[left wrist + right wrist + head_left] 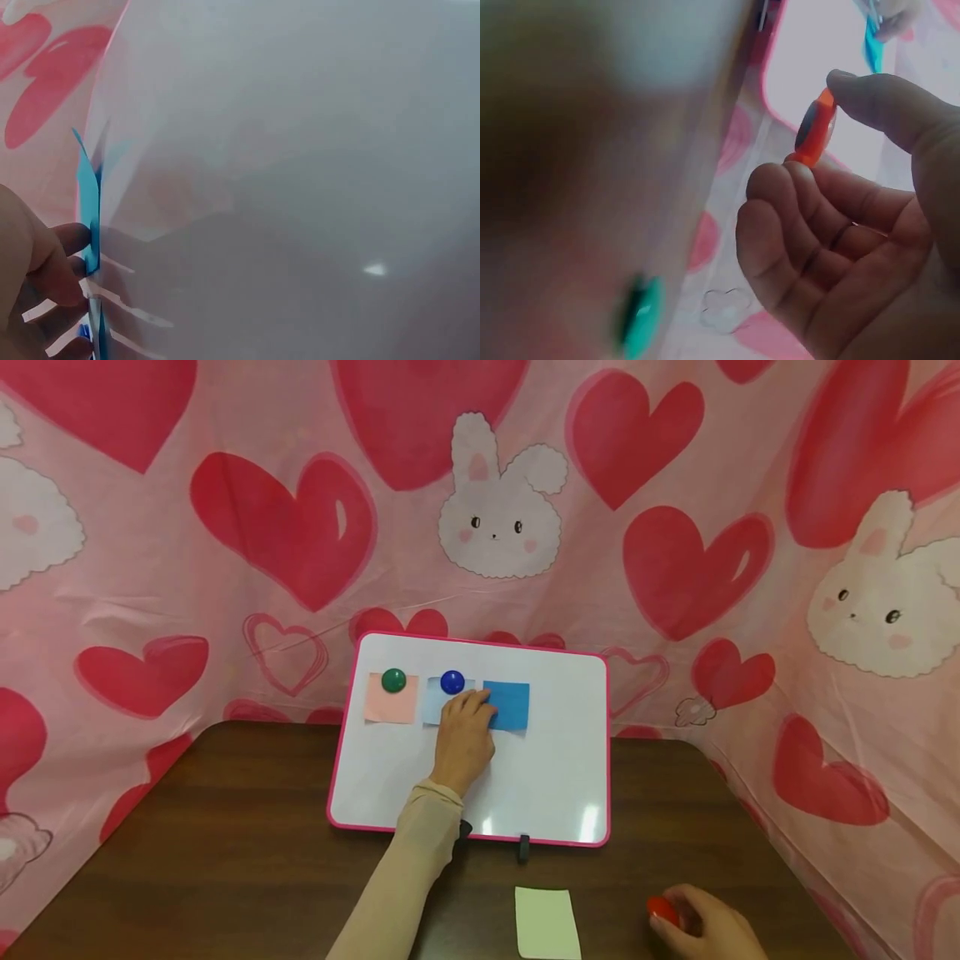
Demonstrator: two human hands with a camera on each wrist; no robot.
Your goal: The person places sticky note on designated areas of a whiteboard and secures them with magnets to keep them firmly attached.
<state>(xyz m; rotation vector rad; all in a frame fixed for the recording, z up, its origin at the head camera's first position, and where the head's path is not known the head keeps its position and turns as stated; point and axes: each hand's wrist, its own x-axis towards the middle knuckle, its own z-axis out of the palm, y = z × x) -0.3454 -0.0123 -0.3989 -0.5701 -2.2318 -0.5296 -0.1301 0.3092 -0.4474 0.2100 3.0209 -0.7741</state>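
Heart-printed cloth (pixel 408 539) backs hands (pixel 465 739) (pixel 712 927) touching red magnet (pixel 662 909) and deep-blue note (pixel 512 706).

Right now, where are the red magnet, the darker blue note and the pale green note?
Red magnet (pixel 662 909): head view, middle of its visible red face.
Darker blue note (pixel 512 707): head view, its uncovered middle.
Pale green note (pixel 547 923): head view, middle of its sheet.

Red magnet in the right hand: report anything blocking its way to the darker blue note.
Nothing visible stands between the red magnet and the darker blue note; the left hand touches only the note's left side.
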